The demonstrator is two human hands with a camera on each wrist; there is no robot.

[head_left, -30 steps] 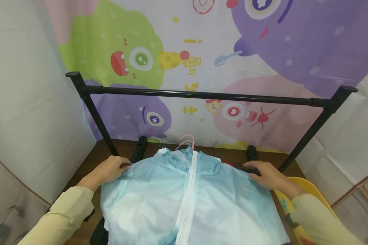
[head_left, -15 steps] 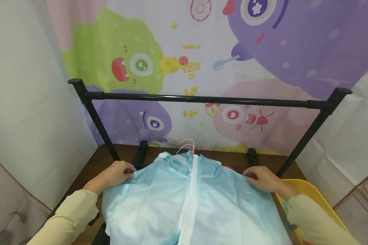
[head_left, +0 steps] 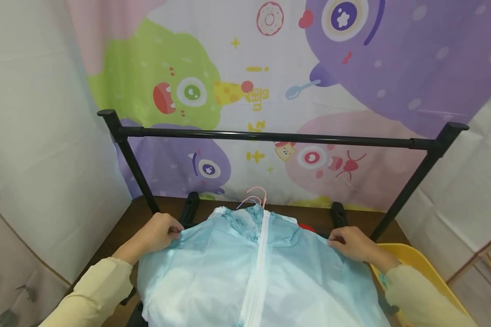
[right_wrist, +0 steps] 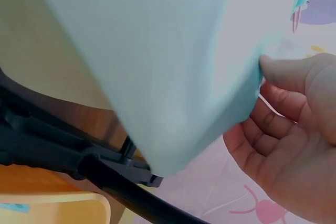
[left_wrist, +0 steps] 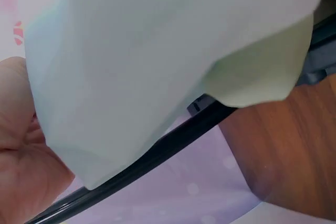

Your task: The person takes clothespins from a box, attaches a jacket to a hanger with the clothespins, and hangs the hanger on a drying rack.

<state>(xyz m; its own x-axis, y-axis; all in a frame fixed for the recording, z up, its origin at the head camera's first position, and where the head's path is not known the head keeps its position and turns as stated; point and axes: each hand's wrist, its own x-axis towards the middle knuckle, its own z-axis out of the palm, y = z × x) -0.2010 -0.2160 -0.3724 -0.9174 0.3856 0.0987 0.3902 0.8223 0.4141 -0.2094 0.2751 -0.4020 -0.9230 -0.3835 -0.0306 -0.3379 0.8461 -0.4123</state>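
Note:
A pale blue and white zip-up jacket [head_left: 212,259] fills the lower middle of the head view, its white zipper running down the front. Pink hanger hooks [head_left: 263,193] stick up from its collar. My left hand [head_left: 161,232] pinches the jacket at the left shoulder; in the left wrist view that hand [left_wrist: 29,150] shows only partly, beside the draped cloth. On the opposite shoulder, my right hand [head_left: 352,243] pinches the fabric. The right wrist view shows the thumb and curled fingers of this hand [right_wrist: 294,129] gripping the jacket's edge [right_wrist: 178,77].
Behind the jacket stands a black clothes rack with a horizontal bar [head_left: 270,137]. A yellow basket [head_left: 419,263] sits at the right, under my forearm. A cartoon-printed curtain [head_left: 237,59] hangs at the back, above a brown wooden floor [head_left: 172,206].
My right hand has shifted from a looser hold to a pinch on the shoulder fabric. The left hand keeps its hold. The whole scene sits slightly lower in the head view.

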